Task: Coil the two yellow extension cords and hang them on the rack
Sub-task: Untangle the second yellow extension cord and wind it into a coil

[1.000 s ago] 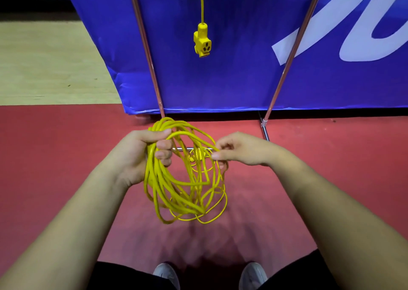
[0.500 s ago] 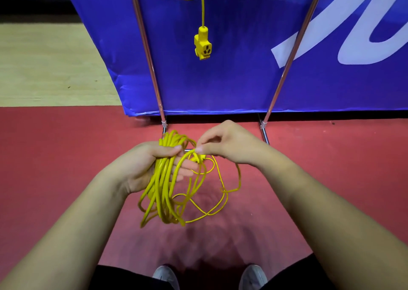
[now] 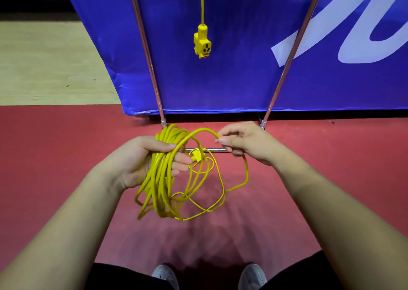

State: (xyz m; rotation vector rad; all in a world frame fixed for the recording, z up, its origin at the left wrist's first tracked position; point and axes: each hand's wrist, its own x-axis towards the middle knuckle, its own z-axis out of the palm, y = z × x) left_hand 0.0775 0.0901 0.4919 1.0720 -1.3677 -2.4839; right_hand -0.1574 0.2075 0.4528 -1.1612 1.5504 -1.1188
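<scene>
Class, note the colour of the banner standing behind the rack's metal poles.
The banner is blue with white lettering, shown in the head view.

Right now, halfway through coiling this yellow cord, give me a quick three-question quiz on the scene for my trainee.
1. True or false: the left hand grips the bundle of cord loops.
2. What does the right hand pinch? A one loose strand; B the whole bundle; C nothing.
3. Fill in: the socket of the other cord, hanging from above, dangles in front of a ___ banner.
Key: 1 true; 2 A; 3 blue.
</scene>
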